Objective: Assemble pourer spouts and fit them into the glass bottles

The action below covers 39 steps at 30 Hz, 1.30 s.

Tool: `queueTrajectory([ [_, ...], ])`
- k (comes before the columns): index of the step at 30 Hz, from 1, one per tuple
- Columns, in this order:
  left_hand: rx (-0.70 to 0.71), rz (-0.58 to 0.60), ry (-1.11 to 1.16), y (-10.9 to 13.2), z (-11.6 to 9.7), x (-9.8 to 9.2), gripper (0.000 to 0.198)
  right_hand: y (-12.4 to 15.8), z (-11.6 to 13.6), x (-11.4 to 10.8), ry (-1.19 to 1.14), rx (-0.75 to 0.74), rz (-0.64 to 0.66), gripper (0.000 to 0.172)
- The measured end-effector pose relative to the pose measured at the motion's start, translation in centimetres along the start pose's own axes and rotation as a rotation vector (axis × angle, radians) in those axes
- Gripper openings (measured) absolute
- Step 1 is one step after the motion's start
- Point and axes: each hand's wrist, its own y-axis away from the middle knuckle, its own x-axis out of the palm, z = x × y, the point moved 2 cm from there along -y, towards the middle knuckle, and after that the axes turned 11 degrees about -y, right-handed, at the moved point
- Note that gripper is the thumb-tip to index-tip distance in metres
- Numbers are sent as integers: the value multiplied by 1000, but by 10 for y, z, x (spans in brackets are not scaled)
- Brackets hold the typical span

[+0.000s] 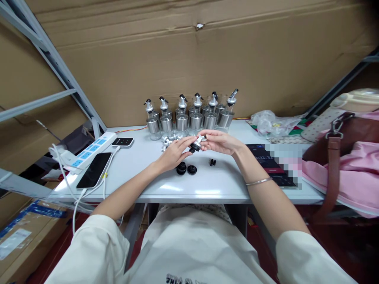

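So the silver pourer (197, 142) with the black base is up in both hands, around the middle of the bench (130, 165), between the back and front edges. Left hand (175, 152) has its fingers closed over the black end, and the right hand (220, 142) is pinching the spout side with its fingertips. Both are gripping that one piece.

Just past the left hand there's a small pile of loose spouts (166, 142), partly hidden by the fingers. On the front-edge side of the hands sit some black stoppers (192, 169), and a little to the right of those, a tiny cluster of black caps (212, 162).

Along the back edge you've got a bunch of glass bottles (181, 123) with metal sleeves, more than one row deep, with silver pourers poking up above them. Can't tell which row each one belongs to.

Left end: a power strip (94, 150) along the edge, a phone (94, 170) toward the front left corner, and a small black gadget (122, 142) on a white cable. Right end: a dark tablet (265, 159), partly blurred out, plus a crumpled plastic bag (268, 123) toward the back right corner.
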Motion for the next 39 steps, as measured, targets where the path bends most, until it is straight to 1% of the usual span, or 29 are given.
queueTrajectory([
  [6,-18,35,17,1,-2,1,45,2,-1,-4,4,20,-17,29],
  [13,-47,60,30,1,-3,0,39,1,-1,-1,2,32,-1,25],
  [19,-69,49,39,1,-4,0,36,1,-1,-2,-11,40,-3,26],
  [27,-95,68,38,0,-6,0,33,1,-2,1,-22,47,-10,25],
  [35,-102,44,30,1,-5,0,32,0,-4,3,-21,41,-42,29],
  [39,-102,45,22,1,-4,1,33,-1,-5,3,-27,46,-34,30],
])
